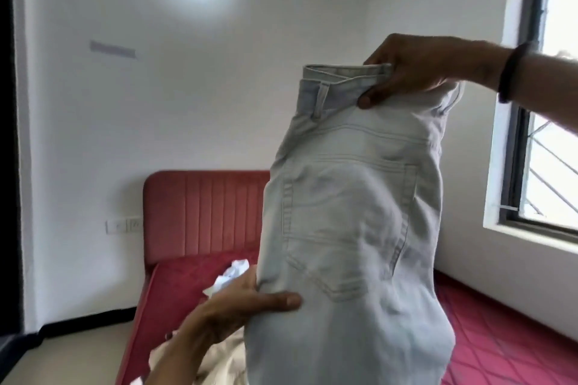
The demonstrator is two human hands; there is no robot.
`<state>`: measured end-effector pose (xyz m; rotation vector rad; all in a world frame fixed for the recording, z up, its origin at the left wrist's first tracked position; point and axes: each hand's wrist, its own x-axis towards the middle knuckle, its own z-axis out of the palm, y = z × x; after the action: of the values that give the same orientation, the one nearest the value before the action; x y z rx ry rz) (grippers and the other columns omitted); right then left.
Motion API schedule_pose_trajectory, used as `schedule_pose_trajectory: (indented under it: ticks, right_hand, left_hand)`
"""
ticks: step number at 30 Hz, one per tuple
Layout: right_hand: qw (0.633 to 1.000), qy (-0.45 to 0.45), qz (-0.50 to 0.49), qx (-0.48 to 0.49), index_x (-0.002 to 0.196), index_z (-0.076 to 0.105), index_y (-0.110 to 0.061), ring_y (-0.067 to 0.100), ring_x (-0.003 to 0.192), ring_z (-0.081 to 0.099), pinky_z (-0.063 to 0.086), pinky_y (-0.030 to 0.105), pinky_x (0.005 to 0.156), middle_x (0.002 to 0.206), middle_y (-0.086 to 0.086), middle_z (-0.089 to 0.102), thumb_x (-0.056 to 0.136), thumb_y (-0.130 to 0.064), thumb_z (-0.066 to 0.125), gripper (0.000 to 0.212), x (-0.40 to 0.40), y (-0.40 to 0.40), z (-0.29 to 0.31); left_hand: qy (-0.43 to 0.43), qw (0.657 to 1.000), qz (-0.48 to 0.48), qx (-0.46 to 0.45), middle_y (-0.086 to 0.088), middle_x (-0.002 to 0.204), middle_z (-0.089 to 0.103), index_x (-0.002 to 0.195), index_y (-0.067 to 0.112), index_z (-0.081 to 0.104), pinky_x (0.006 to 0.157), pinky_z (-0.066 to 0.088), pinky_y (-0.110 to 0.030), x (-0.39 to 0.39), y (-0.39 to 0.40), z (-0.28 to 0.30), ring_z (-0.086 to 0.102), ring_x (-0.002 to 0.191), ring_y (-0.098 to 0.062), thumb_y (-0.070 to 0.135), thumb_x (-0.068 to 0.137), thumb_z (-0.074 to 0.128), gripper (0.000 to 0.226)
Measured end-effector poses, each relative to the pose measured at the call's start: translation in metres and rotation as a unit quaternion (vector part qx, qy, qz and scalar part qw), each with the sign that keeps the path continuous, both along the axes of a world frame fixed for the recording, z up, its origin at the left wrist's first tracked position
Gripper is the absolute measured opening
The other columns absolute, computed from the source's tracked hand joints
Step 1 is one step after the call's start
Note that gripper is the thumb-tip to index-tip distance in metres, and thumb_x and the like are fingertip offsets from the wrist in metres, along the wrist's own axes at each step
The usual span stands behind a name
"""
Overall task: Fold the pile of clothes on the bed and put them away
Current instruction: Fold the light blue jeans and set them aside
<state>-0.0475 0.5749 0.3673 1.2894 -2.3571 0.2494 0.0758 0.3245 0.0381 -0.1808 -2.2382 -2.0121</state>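
Pale blue jeans [350, 212] hang upright in the air in front of the person, held up above a red bed [500, 337], with a back pocket facing the camera. The right hand [416, 69] pinches the waistband at its top edge: the thumb lies on the near side of the denim, just below the band and beside a belt loop, while the other fingers curl over the band and disappear behind it. A dark band [508, 72] circles that wrist. Lower down, the left hand [247, 294] grips the left seam of the jeans, level with the bottom of the pocket. Its thumb presses flat across the near face of the cloth, pointing towards the pocket, and its fingers wrap behind the fabric, out of sight. The denim stretches between the two hands, and the legs drop below the left thumb and out of view. Behind the left hand's fingers, a crumpled white garment [233, 273] lies on the bed. Beneath the left wrist lies a cream garment [219, 359]. A padded red headboard [203, 212] stands beyond the left hand, against a white wall.
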Motion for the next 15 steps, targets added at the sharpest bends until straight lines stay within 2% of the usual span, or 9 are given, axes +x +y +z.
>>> schedule_pose_trajectory:
  ticks: [1,3,5,8,10,12,13,15]
  right_hand:
    - [1.000,-0.017,-0.014,0.000,0.080,0.075,-0.034,0.019,0.084,0.073,0.060,0.040,0.080,0.077,-0.012,0.076,0.076,-0.047,0.088,0.019,-0.019,0.008,-0.022]
    - [0.998,-0.045,-0.032,0.015,0.078,0.074,-0.028,0.020,0.076,0.070,0.057,0.037,0.072,0.073,-0.008,0.074,0.076,-0.046,0.088,0.023,-0.050,0.018,-0.070]
    - [0.994,-0.097,-0.046,0.024,0.075,0.072,-0.030,0.016,0.068,0.066,0.053,0.034,0.063,0.069,-0.009,0.072,0.075,-0.049,0.089,0.025,-0.086,0.031,-0.140]
    - [0.978,-0.186,-0.064,0.065,0.078,0.072,-0.033,0.008,0.068,0.066,0.054,0.035,0.066,0.073,-0.010,0.072,0.068,-0.064,0.087,0.035,-0.133,0.047,-0.265]
    - [0.968,-0.220,-0.077,0.097,0.080,0.071,-0.032,0.005,0.067,0.064,0.055,0.035,0.067,0.074,-0.012,0.071,0.066,-0.070,0.083,0.043,-0.166,0.057,-0.339]
    - [0.956,-0.247,-0.088,0.131,0.075,0.069,-0.030,0.002,0.060,0.061,0.056,0.037,0.064,0.068,-0.014,0.070,0.069,-0.061,0.087,0.036,-0.195,0.065,-0.392]
    - [0.955,-0.249,-0.090,0.135,0.073,0.068,-0.031,0.002,0.058,0.061,0.056,0.036,0.063,0.066,-0.016,0.070,0.069,-0.056,0.089,0.033,-0.208,0.068,-0.407]
    - [0.957,-0.234,-0.115,0.130,0.071,0.067,-0.033,0.008,0.060,0.063,0.055,0.034,0.060,0.064,-0.015,0.068,0.067,-0.055,0.090,0.033,-0.252,0.075,-0.421]
  left_hand:
    - [-0.020,1.000,-0.002,0.012,-0.012,0.122,0.074,0.127,0.013,0.067,0.091,0.059,-0.036,0.004,0.007,-0.014,0.071,0.114,-0.029,0.009,0.074,0.090,0.058]
    - [-0.067,0.997,-0.031,0.022,-0.007,0.109,0.079,0.115,0.015,0.074,0.080,0.061,-0.031,0.008,0.007,-0.039,0.076,0.100,-0.022,0.008,0.068,0.089,0.049]
    - [-0.153,0.986,-0.066,0.012,-0.004,0.106,0.079,0.115,0.015,0.072,0.079,0.060,-0.029,0.008,0.009,-0.079,0.076,0.097,-0.018,0.000,0.076,0.083,0.043]
    - [-0.262,0.959,-0.106,-0.034,-0.007,0.125,0.074,0.121,0.018,0.076,0.098,0.055,-0.036,0.004,0.010,-0.148,0.070,0.117,-0.023,-0.001,0.084,0.075,0.041]
    - [-0.286,0.937,-0.171,-0.107,0.010,0.135,0.068,0.135,0.022,0.064,0.114,0.043,-0.033,-0.012,0.014,-0.187,0.061,0.129,-0.010,0.004,0.093,0.072,0.046]
    - [-0.298,0.916,-0.208,-0.170,0.033,0.133,0.061,0.140,0.030,0.048,0.121,0.031,-0.026,-0.035,0.014,-0.209,0.052,0.131,0.009,0.012,0.094,0.075,0.056]
    - [-0.298,0.915,-0.210,-0.170,0.031,0.136,0.061,0.142,0.029,0.049,0.123,0.030,-0.030,-0.046,0.015,-0.214,0.051,0.133,0.007,0.018,0.089,0.081,0.062]
    - [-0.305,0.929,-0.178,-0.107,0.003,0.143,0.063,0.143,0.020,0.059,0.119,0.038,-0.043,-0.079,0.016,-0.221,0.056,0.137,-0.018,0.018,0.080,0.089,0.070]
